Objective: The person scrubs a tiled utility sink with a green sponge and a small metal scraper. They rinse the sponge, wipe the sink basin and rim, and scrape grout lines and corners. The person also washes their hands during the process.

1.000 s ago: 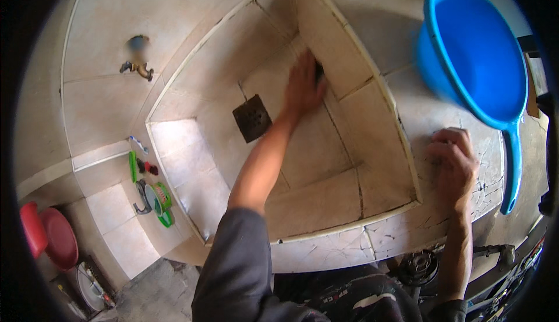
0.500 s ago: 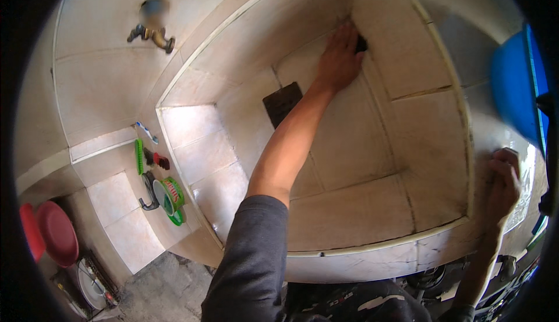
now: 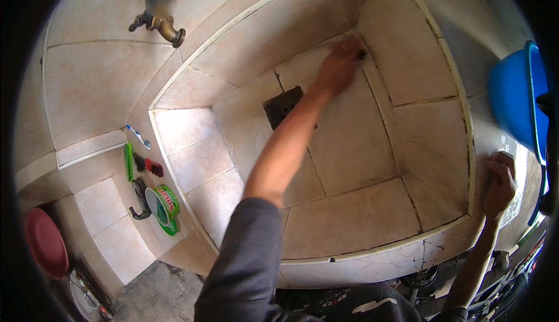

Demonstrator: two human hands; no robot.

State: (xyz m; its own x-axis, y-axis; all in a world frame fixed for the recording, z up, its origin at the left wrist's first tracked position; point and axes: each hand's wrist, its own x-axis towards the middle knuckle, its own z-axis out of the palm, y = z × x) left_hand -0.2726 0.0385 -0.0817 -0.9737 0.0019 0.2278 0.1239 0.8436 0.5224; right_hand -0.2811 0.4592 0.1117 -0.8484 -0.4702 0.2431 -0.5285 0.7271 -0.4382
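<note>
My left hand point(image 3: 339, 69) reaches deep into a tiled basin point(image 3: 349, 165), at its far right inner corner. Motion blurs its fingers, which press down over a small dark thing point(image 3: 361, 55) showing at their edge; its kind is hidden. Left of the forearm lies a dark square drain cover point(image 3: 281, 105) with holes, partly behind the arm. My right hand point(image 3: 499, 185) rests beyond the basin's right rim with its fingers curled in. Whatever they may close on is not clear.
A brass tap point(image 3: 163, 26) juts from the wall at the upper left. Along the left ledge sit a toothbrush point(image 3: 138, 136), a green brush point(image 3: 128, 162), a red brush point(image 3: 154, 167) and a green tub point(image 3: 167, 203). A blue plastic basin point(image 3: 509, 92) stands right; a red bowl point(image 3: 46, 243), lower left.
My left hand has shifted slightly down within the same corner and is now more blurred. The whole view has tilted a little. My right hand keeps its place by the rim.
</note>
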